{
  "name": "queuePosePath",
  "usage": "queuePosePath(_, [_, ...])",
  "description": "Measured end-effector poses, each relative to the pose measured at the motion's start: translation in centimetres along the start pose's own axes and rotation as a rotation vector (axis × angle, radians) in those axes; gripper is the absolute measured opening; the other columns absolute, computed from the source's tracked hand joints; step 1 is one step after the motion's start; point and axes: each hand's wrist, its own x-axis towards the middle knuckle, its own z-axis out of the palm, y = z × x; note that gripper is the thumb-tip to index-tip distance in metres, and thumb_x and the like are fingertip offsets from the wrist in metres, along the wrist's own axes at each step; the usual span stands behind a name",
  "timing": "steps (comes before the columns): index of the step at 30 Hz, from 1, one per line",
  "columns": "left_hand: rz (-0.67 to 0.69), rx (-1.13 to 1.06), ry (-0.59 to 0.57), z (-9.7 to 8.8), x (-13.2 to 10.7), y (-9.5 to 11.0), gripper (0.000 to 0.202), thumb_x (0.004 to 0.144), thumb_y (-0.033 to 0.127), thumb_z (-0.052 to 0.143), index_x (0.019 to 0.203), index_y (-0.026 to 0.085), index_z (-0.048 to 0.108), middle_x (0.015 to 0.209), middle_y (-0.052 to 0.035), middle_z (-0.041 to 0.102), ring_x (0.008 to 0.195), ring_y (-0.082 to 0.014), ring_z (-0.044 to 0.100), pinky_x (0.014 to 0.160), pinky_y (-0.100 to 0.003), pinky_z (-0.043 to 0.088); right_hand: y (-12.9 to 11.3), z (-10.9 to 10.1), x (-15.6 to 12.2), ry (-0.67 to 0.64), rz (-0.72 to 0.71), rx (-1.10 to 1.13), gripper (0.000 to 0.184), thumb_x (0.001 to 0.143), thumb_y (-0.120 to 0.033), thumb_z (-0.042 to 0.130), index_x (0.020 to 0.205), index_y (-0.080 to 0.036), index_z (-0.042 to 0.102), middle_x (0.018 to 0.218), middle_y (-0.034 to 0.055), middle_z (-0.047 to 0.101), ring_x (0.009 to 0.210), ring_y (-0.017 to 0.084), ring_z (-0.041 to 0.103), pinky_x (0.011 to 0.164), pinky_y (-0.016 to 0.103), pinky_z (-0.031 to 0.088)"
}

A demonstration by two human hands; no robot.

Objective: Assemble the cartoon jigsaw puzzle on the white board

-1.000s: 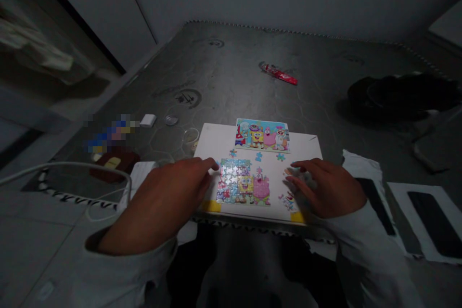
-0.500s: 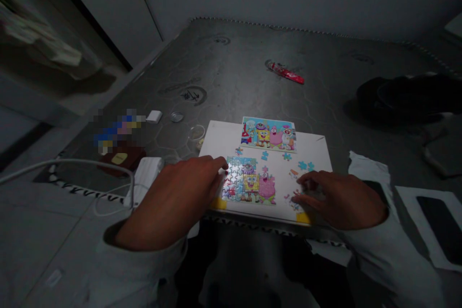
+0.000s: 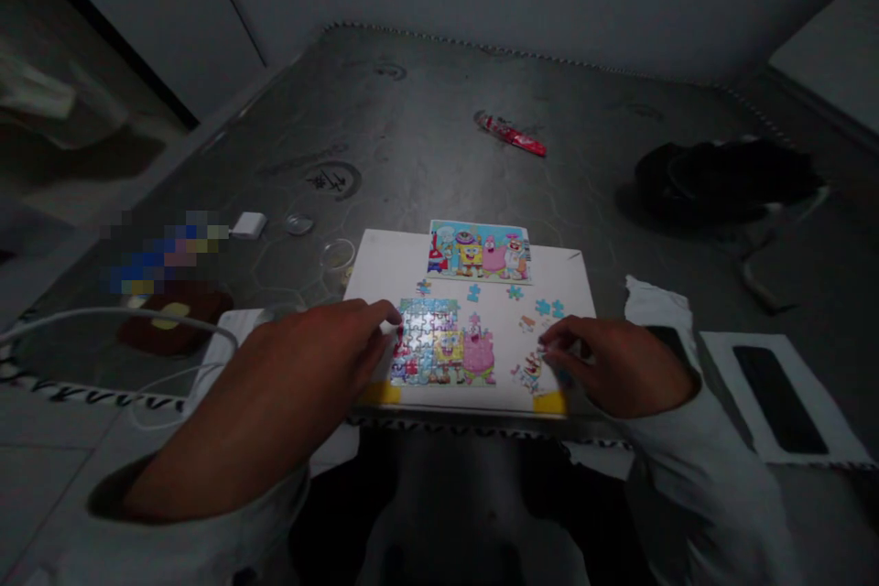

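Note:
A partly assembled jigsaw puzzle (image 3: pixel 439 357) of cartoon figures lies on a white board (image 3: pixel 385 261). My left hand (image 3: pixel 330 348) rests at the puzzle's left edge, with the index finger stretched to its border and the thumb lower and apart. Over the board's right side, my right hand (image 3: pixel 604 362) has thumb and fingertips drawn together on a small puzzle piece (image 3: pixel 543 349), mostly hidden by the fingers. Loose pieces (image 3: pixel 528 373) lie just left of that hand. Several blue pieces (image 3: pixel 544 308) are spread above the puzzle, below the printed reference picture (image 3: pixel 479 253).
A red-handled tool or wrapper (image 3: pixel 512 135) lies far back on the dark tabletop (image 3: pixel 412 165). A black bag-like object (image 3: pixel 721 179) and a dark phone (image 3: pixel 779 398) are to the right. At left are a clear cup (image 3: pixel 338 261), a white adapter (image 3: pixel 248 225), a brown case (image 3: pixel 175 316) and a cable (image 3: pixel 124 313).
My right thumb and fingers have come closer together beside the loose pieces. My left hand stays at the puzzle's left edge. The whole view has shifted, so things appear further left.

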Motion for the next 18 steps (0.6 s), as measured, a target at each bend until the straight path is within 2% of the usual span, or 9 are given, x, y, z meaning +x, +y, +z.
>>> queuePosePath(4, [-0.008, 0.008, -0.002, 0.1, -0.1, -0.2, 0.045, 0.096, 0.045, 0.030, 0.120, 0.031, 0.065, 0.108, -0.0084, 0.074, 0.075, -0.0270, 0.070, 0.061, -0.038, 0.047, 2.3, -0.6, -0.4, -0.008, 0.042, -0.043, 0.020, 0.082, -0.036, 0.061, 0.095, -0.027, 0.072, 0.085, 0.0003, 0.075, 0.064, 0.016, 0.065, 0.055, 0.028, 0.042])
queuePosePath(8, [-0.010, -0.007, 0.005, 0.2, -0.1, -0.2, 0.044, 0.096, 0.045, 0.030, 0.116, 0.032, 0.067, 0.105, -0.0077, 0.075, 0.074, -0.0262, 0.069, 0.064, -0.039, 0.048, 3.7, -0.7, -0.8, -0.032, 0.087, -0.037, 0.021, 0.079, -0.042, 0.066, 0.092, -0.027, 0.072, 0.081, -0.0003, 0.074, 0.063, 0.016, 0.065, 0.053, 0.027, 0.042])
queuePosePath(11, [-0.006, -0.017, 0.002, 0.2, 0.0, -0.3, 0.044, 0.096, 0.046, 0.030, 0.116, 0.032, 0.067, 0.104, -0.0076, 0.075, 0.073, -0.0261, 0.069, 0.063, -0.038, 0.048, 3.1, -0.5, -1.1, -0.085, 0.092, -0.014, 0.022, 0.075, -0.043, 0.071, 0.091, -0.028, 0.072, 0.079, -0.0015, 0.073, 0.064, 0.015, 0.066, 0.055, 0.027, 0.044])
queuePosePath(14, [-0.014, -0.002, -0.015, 0.1, 0.1, -0.2, 0.045, 0.096, 0.046, 0.029, 0.119, 0.032, 0.066, 0.107, -0.0078, 0.074, 0.072, -0.0265, 0.069, 0.061, -0.039, 0.048, 2.1, -0.3, -1.1, -0.123, 0.082, -0.017, 0.020, 0.072, -0.034, 0.074, 0.090, -0.027, 0.072, 0.079, -0.0023, 0.073, 0.068, 0.015, 0.067, 0.060, 0.026, 0.046])
queuePosePath(18, [-0.019, 0.007, -0.015, 0.1, 0.0, -0.1, 0.045, 0.096, 0.046, 0.030, 0.120, 0.032, 0.066, 0.105, -0.0087, 0.075, 0.072, -0.0271, 0.069, 0.061, -0.038, 0.047, 1.3, -0.2, -0.6, -0.203, 0.070, -0.016, 0.005, 0.074, -0.025, 0.070, 0.079, -0.027, 0.072, 0.076, -0.0023, 0.073, 0.068, 0.015, 0.066, 0.060, 0.026, 0.044])
